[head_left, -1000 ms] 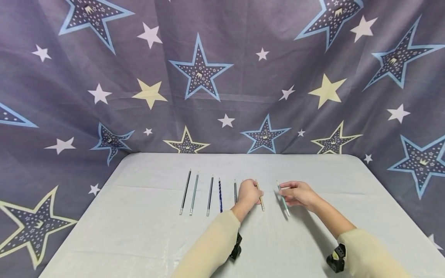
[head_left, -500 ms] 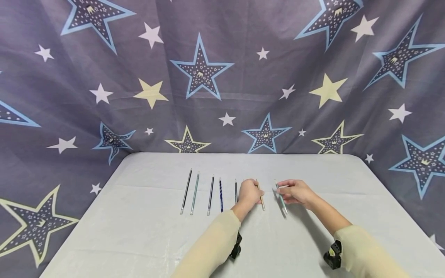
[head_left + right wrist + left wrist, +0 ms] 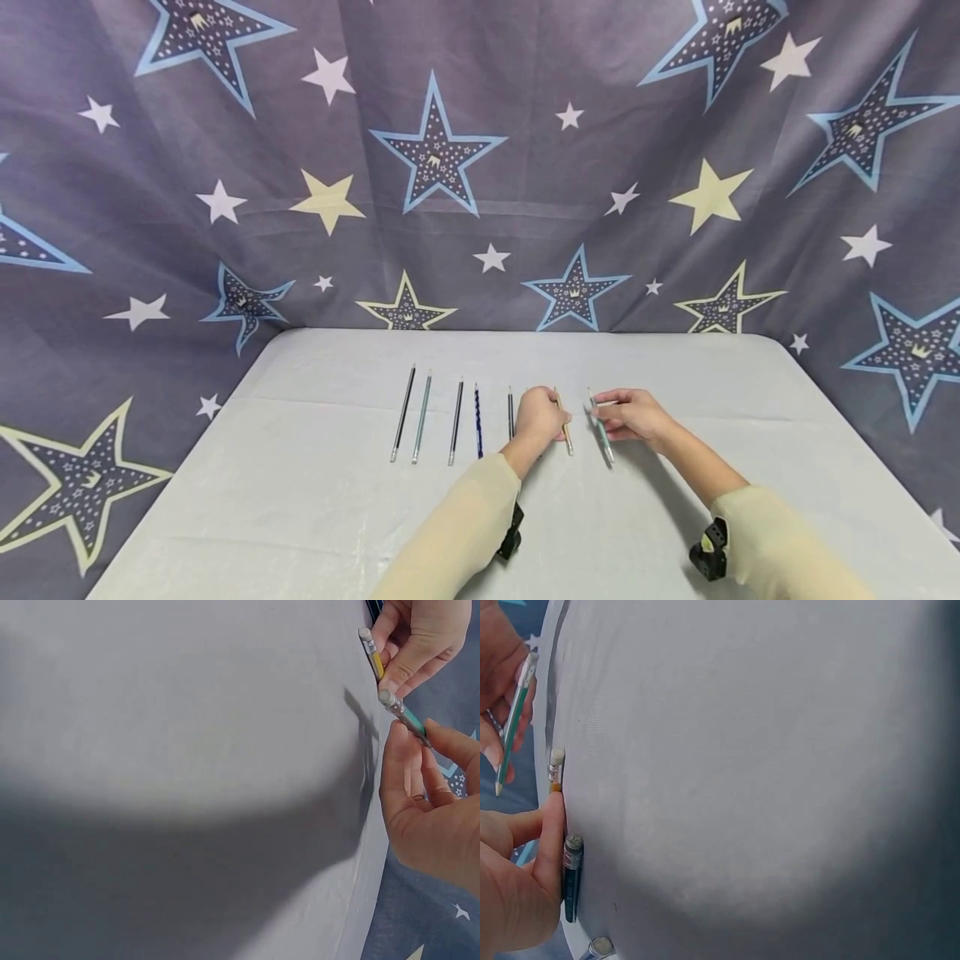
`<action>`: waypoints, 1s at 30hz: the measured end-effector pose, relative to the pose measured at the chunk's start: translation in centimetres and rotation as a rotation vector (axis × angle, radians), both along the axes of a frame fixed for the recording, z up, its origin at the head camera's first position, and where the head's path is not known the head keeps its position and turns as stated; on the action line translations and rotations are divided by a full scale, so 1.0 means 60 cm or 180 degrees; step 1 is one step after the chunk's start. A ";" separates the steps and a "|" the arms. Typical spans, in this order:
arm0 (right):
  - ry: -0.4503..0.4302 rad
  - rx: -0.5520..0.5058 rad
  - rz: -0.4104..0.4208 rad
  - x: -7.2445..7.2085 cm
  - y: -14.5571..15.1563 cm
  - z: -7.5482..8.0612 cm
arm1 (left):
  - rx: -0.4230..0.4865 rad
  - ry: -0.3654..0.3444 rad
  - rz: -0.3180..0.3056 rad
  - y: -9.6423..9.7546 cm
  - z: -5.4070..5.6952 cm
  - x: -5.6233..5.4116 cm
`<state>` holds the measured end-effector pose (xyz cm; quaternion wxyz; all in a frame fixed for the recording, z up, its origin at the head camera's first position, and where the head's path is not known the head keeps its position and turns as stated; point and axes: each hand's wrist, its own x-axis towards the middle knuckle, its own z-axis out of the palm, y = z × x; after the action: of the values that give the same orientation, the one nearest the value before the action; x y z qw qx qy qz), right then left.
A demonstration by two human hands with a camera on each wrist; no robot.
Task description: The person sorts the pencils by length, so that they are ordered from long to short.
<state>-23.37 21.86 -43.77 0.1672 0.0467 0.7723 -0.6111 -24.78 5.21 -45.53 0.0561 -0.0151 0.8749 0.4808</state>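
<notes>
My left hand [image 3: 537, 417] pinches a yellow pencil [image 3: 567, 436] low over the table, its white eraser end toward me. In the left wrist view that pencil's eraser [image 3: 557, 756] pokes out past the fingertips, and a dark pencil [image 3: 571, 877] lies beside the hand. A green pencil [image 3: 602, 435] is held between the thumb and fingers of my right hand [image 3: 632, 415], raised over the table and slanted. Its eraser end [image 3: 388, 697] faces the camera in the right wrist view. Part of another dark pencil [image 3: 511, 412] is covered by my left hand.
Several pencils lie in a spaced row on the left: a black pencil [image 3: 402, 414], a grey-green pencil [image 3: 422, 417], another dark pencil [image 3: 456, 421] and a blue patterned pencil [image 3: 477, 422]. The white-covered table [image 3: 300, 500] meets a star-print curtain [image 3: 480, 167] at its far edge.
My right hand has moved slightly left with the green pencil, bringing it nearer the yellow one. My left hand has stayed in place on the yellow pencil.
</notes>
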 end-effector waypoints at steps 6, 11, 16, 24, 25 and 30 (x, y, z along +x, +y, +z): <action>-0.0017 0.0040 -0.0057 -0.006 -0.008 -0.004 | 0.0054 -0.0010 0.0010 -0.001 0.002 0.000; -0.0026 -0.0015 -0.0100 -0.015 -0.014 -0.012 | -0.0012 0.0028 -0.0004 -0.002 0.002 0.000; -0.0026 0.0000 -0.0201 -0.025 -0.019 -0.019 | -0.0055 0.0033 -0.0011 -0.003 0.003 0.000; 0.0049 0.0256 -0.0334 -0.035 -0.032 -0.025 | 0.0052 -0.0048 0.0010 -0.002 -0.001 -0.002; 0.0067 0.0306 -0.0350 -0.036 -0.034 -0.025 | 0.0067 -0.0061 0.0010 -0.002 0.000 -0.002; 0.0170 0.0552 -0.0457 -0.039 -0.041 -0.025 | 0.0051 -0.0078 0.0021 -0.002 0.001 -0.003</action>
<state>-25.71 19.41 -45.25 0.0977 0.0999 0.8211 -0.5535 -24.95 5.11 -45.45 0.0653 -0.0234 0.8702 0.4877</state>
